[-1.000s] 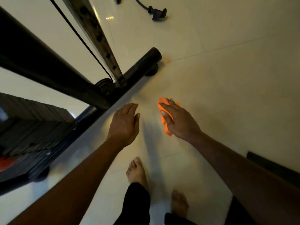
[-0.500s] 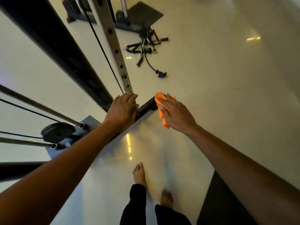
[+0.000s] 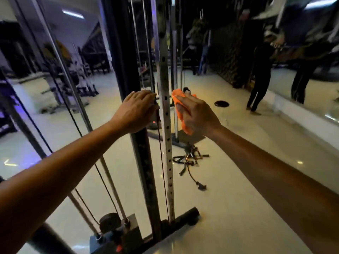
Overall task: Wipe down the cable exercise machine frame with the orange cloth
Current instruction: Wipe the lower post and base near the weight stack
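The orange cloth (image 3: 180, 110) is bunched in the right hand (image 3: 197, 114), whose fingers are curled over it, and is held just to the right of the perforated chrome upright (image 3: 167, 143) of the cable machine; whether it touches the upright cannot be told. The left hand (image 3: 136, 110) is laid against the black frame post (image 3: 145, 171) at the same height, its fingers bent around something there. A thin cable (image 3: 163, 171) is seen between post and upright. Cable attachments (image 3: 189, 160) are scattered on the pale floor (image 3: 238, 208) behind.
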Demonstrator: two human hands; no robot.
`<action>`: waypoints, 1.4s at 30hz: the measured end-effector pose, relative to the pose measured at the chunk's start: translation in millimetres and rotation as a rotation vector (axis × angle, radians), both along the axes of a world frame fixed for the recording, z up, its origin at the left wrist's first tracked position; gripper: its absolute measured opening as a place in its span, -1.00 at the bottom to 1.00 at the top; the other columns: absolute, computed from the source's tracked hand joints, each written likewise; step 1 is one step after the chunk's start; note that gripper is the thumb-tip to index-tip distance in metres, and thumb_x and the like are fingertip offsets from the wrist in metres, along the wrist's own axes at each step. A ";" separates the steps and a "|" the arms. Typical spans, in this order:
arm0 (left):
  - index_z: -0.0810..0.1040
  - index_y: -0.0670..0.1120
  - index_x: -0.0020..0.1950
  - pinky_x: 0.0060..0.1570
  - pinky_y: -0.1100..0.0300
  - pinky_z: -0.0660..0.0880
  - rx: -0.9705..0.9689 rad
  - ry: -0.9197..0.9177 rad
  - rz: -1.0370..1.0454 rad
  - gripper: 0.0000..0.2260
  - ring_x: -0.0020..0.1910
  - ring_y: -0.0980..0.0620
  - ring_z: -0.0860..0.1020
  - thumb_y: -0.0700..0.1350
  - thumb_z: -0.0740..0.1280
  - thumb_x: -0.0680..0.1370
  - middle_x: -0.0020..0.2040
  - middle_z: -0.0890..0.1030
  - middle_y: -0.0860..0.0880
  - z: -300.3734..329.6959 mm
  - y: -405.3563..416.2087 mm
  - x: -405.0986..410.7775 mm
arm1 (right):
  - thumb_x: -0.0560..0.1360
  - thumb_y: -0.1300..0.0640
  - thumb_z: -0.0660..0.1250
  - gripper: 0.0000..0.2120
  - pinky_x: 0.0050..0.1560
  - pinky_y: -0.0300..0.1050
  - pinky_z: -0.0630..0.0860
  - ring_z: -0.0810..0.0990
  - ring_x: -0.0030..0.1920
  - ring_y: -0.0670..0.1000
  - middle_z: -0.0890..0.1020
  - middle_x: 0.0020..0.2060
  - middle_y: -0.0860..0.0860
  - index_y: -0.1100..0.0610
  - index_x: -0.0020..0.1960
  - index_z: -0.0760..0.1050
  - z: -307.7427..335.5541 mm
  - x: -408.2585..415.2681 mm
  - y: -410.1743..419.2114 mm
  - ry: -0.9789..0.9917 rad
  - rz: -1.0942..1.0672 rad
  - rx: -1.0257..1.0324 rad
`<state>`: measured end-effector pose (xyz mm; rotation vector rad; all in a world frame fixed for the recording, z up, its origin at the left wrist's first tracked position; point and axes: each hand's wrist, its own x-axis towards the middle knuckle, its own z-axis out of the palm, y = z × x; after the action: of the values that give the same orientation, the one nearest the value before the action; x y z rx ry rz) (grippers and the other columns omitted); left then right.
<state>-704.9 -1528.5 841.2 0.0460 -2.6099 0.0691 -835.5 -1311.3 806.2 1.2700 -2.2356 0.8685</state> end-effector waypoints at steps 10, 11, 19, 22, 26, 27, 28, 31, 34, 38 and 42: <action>0.39 0.02 0.60 0.50 -0.15 0.35 -0.177 0.408 0.140 -0.59 0.55 -0.17 0.40 0.07 0.18 0.76 0.57 0.46 -0.09 253.5 -62.6 107.3 | 0.78 -0.02 0.21 -0.57 0.59 0.12 0.41 0.47 0.57 0.15 0.51 0.56 0.09 0.04 0.62 0.43 253.2 65.4 -80.0 0.353 0.223 -0.251; 0.38 0.01 0.61 0.50 -0.15 0.34 -0.185 0.437 0.160 -0.58 0.55 -0.17 0.40 0.07 0.18 0.76 0.57 0.45 -0.09 268.3 -70.6 119.1 | 0.78 0.00 0.22 -0.58 0.55 0.13 0.45 0.53 0.51 0.18 0.56 0.51 0.12 0.07 0.60 0.46 271.4 74.3 -90.2 0.378 0.237 -0.274; 0.43 -0.07 0.60 0.43 -0.19 0.44 -0.266 0.584 0.260 -0.44 0.47 -0.22 0.50 0.20 0.06 0.71 0.52 0.51 -0.15 353.3 -163.5 215.8 | 0.77 0.06 0.26 -0.68 0.22 -0.01 0.58 0.73 0.17 0.27 0.74 0.18 0.23 0.17 0.41 0.61 380.6 159.9 -197.6 0.541 0.283 -0.393; 0.44 -0.05 0.58 0.44 -0.19 0.42 -0.317 0.613 0.294 -0.44 0.44 -0.21 0.52 0.22 0.03 0.71 0.50 0.53 -0.13 376.2 -212.6 256.7 | 0.78 0.04 0.25 -0.64 0.38 0.07 0.57 0.65 0.38 0.26 0.67 0.35 0.20 0.16 0.50 0.55 407.5 195.7 -251.8 0.583 0.340 -0.432; 0.38 -0.03 0.63 0.51 -0.16 0.37 -0.360 0.654 0.382 -0.52 0.50 -0.17 0.47 0.15 0.14 0.75 0.56 0.48 -0.09 399.2 -285.7 310.4 | 0.78 -0.01 0.21 -0.58 0.46 0.16 0.57 0.60 0.45 0.20 0.63 0.44 0.12 0.11 0.57 0.49 438.3 238.2 -332.8 0.627 0.404 -0.462; 0.38 -0.04 0.63 0.53 -0.16 0.35 -0.360 0.661 0.406 -0.51 0.52 -0.18 0.45 0.16 0.14 0.75 0.57 0.47 -0.09 403.1 -303.2 322.2 | 0.78 -0.02 0.20 -0.59 0.44 0.20 0.59 0.60 0.45 0.20 0.63 0.44 0.10 0.09 0.56 0.50 443.4 248.8 -352.3 0.643 0.408 -0.472; 0.38 -0.04 0.63 0.54 -0.17 0.32 -0.359 0.666 0.418 -0.50 0.54 -0.19 0.43 0.17 0.14 0.75 0.58 0.46 -0.09 406.6 -319.8 332.2 | 0.78 -0.02 0.20 -0.60 0.41 0.19 0.61 0.62 0.44 0.20 0.64 0.42 0.09 0.08 0.55 0.51 447.5 258.8 -370.5 0.655 0.408 -0.487; 0.33 -0.04 0.67 0.63 -0.15 0.18 -0.375 0.662 0.417 -0.49 0.67 -0.13 0.26 0.13 0.18 0.75 0.67 0.34 -0.06 414.6 -360.9 352.4 | 0.81 0.00 0.19 -0.63 0.39 0.17 0.62 0.64 0.41 0.21 0.65 0.42 0.07 0.07 0.53 0.53 453.6 282.3 -418.6 0.663 0.395 -0.481; 0.28 0.00 0.70 0.69 -0.08 -0.02 -0.408 0.671 0.397 -0.48 0.74 -0.04 0.06 0.13 0.17 0.76 0.73 0.20 0.00 421.2 -388.5 356.9 | 0.81 -0.02 0.17 -0.60 0.54 0.22 0.42 0.42 0.60 0.21 0.50 0.57 0.02 0.04 0.60 0.47 460.8 288.0 -454.3 0.642 0.336 -0.491; 0.33 0.01 0.67 0.69 -0.11 -0.12 -0.483 0.711 0.396 -0.52 0.75 -0.03 -0.07 0.12 0.14 0.76 0.76 0.08 0.01 425.0 -413.0 348.4 | 0.81 -0.10 0.10 -0.58 0.57 0.32 0.41 0.41 0.62 0.21 0.52 0.56 0.03 0.01 0.56 0.50 462.5 285.9 -485.9 0.537 0.145 -0.632; 0.35 -0.02 0.66 0.64 -0.01 -0.24 -0.480 0.793 0.349 -0.53 0.75 -0.03 -0.13 0.07 0.10 0.75 0.77 0.02 0.00 426.4 -423.8 336.3 | 0.78 -0.12 0.06 -0.51 0.68 0.37 0.12 0.24 0.70 0.23 0.42 0.64 0.04 0.03 0.62 0.44 453.2 302.7 -534.3 0.676 0.074 -0.666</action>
<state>-368.6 -1952.3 1267.6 0.2926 -1.7183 0.6543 -532.8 -1845.5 1259.4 1.0934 -1.2358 0.9206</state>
